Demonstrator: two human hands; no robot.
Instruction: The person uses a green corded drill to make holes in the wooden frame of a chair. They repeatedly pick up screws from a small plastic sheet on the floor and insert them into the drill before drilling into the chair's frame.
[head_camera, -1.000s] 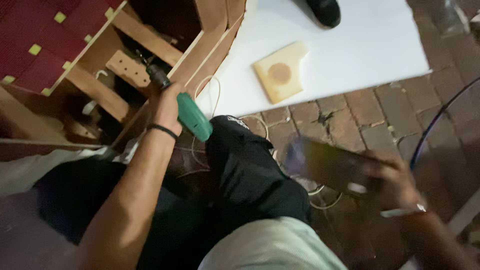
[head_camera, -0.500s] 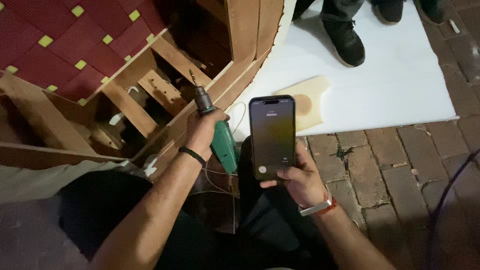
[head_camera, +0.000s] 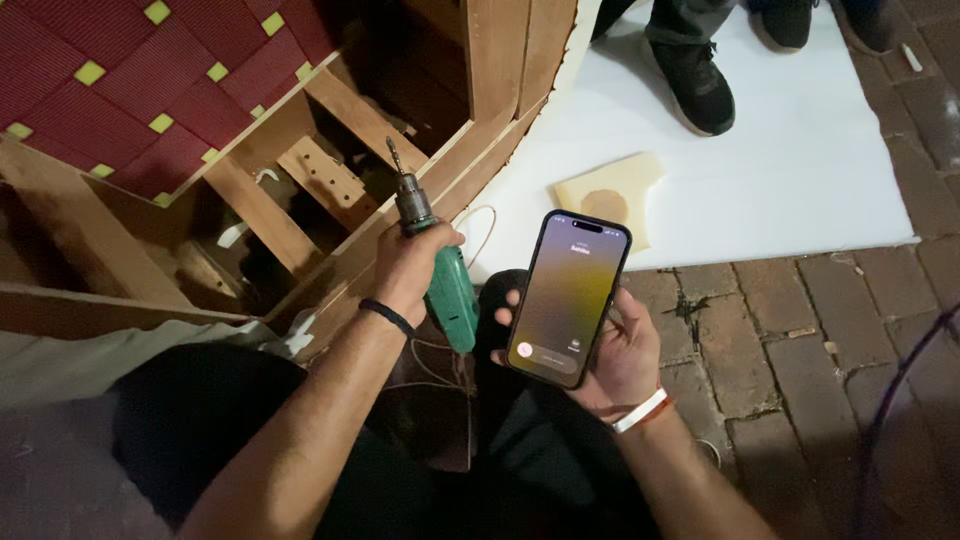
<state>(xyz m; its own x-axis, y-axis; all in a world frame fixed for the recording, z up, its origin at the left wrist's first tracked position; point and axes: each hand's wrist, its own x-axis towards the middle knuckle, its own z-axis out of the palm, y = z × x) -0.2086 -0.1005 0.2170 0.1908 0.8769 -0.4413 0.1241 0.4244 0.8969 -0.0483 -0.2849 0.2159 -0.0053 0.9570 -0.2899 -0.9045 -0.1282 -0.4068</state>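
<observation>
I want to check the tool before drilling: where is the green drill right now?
In the head view, the green drill is left of centre, gripped by the left hand, bit up by the wooden frame, beside the phone.

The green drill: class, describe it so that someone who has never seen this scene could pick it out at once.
Start at the open wooden frame with red webbing on the left. In front of its lower edge the left hand grips the green drill, bit pointing up into the frame. It is the only green tool; the right hand beside it holds a dark phone.
</observation>
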